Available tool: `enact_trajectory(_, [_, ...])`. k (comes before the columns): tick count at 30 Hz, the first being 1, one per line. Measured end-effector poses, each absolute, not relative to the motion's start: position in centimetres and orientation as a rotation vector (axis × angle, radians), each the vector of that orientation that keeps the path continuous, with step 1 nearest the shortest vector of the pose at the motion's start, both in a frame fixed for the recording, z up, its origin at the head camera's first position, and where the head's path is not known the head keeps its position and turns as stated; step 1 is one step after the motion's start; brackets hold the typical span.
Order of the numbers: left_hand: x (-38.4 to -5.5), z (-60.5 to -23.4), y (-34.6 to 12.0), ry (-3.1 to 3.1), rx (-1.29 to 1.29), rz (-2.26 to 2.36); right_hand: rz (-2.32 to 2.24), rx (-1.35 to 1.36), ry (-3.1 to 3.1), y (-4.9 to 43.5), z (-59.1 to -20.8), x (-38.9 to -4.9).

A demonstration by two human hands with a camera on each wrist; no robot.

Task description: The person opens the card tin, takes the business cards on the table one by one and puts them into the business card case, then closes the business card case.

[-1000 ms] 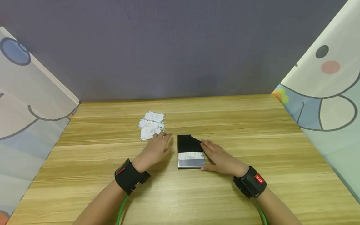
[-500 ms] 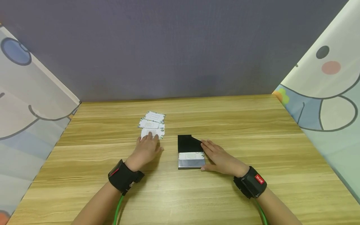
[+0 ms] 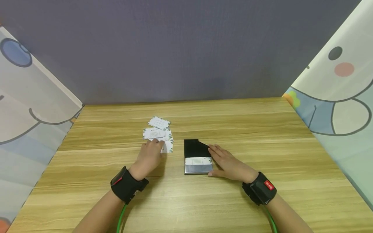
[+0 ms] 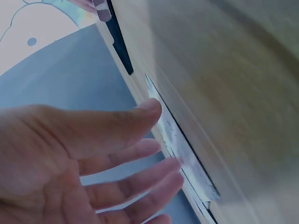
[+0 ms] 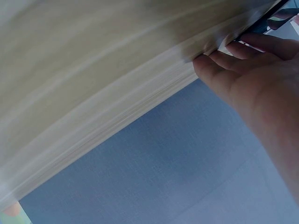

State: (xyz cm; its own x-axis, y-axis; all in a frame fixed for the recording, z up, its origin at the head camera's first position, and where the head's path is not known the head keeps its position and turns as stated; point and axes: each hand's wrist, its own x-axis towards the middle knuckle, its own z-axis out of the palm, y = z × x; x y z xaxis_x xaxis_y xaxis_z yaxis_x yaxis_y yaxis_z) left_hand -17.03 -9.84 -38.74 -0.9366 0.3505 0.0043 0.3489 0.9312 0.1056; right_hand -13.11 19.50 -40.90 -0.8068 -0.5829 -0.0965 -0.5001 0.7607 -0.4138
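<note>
Several white cards with leafy green corners (image 3: 157, 122) lie overlapping on the wooden table, left of the middle. My left hand (image 3: 148, 156) reaches over the nearest of them, fingertips at the card surface. In the left wrist view its fingers (image 4: 133, 186) are loosely bent, the thumb (image 4: 117, 128) apart from them, above a card (image 4: 187, 158). A black card case (image 3: 193, 149) lies with its flap open, a similar card (image 3: 198, 161) showing in its silvery pocket (image 3: 198, 168). My right hand (image 3: 228, 164) rests along the case's right side, fingers straight, thumb near its lower corner.
The pale wooden table (image 3: 186, 207) ends at a dark grey upright panel (image 3: 186, 51) behind. Cartoon-printed sheets (image 3: 339, 94) flank both sides. Each wrist wears a black band (image 3: 260, 188) with a green cable (image 3: 120, 218).
My left hand has moved left onto the cards, and the nearest card has slid toward me, spreading the pile. The right hand and the card case have stayed put.
</note>
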Motion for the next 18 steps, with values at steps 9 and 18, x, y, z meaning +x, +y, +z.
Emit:
enact_trajectory(9, [-17.5, -39.4, -10.8, 3.129, 0.614, 0.207, -0.548, -0.852, 2.735, 19.5, -40.8, -13.1])
enact_trajectory(18, [-17.8, -39.2, -11.0, 3.088, 0.563, 0.248, -0.542, -0.852, 2.734, 19.5, -41.0, -13.2])
